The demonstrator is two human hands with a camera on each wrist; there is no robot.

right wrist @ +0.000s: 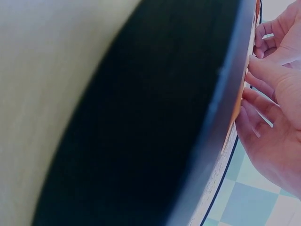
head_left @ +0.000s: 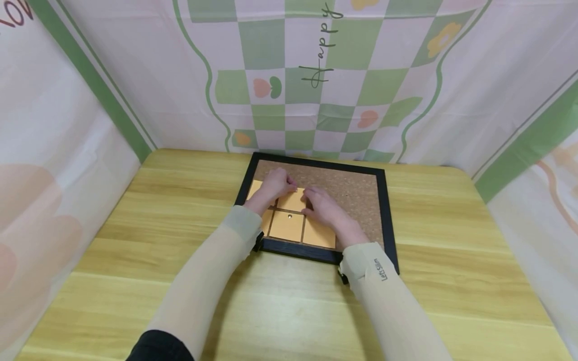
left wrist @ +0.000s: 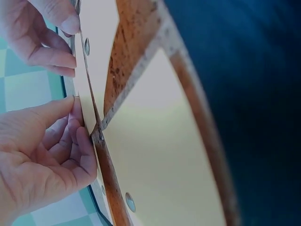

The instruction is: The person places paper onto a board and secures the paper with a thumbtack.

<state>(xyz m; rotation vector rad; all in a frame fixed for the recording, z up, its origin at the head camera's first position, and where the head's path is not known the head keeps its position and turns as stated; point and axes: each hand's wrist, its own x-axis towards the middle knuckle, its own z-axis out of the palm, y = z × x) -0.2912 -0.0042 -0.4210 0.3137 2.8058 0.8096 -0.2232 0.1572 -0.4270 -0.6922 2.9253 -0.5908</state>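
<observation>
A yellow-orange square paper note (head_left: 291,200) lies on a cork board (head_left: 345,185) in the upper row of notes. My left hand (head_left: 276,184) pinches at its far edge with thumb and forefinger; anything small between the fingertips is hidden. At the note's right edge, my right hand (head_left: 322,204) holds it between thumb and fingers. The left wrist view shows both hands (left wrist: 51,150) close together at the note's far side. Nearer, another note (head_left: 287,228) carries a silver thumbtack (head_left: 290,216) near its top edge. In the right wrist view, my right hand's fingers (right wrist: 263,110) are bent.
More notes lie beside it, including one at the lower right (head_left: 318,233) and one at upper left (head_left: 255,186). A black frame (head_left: 307,250) edges the board, which lies on a wooden table (head_left: 189,185). A patterned cloth (head_left: 266,45) hangs behind.
</observation>
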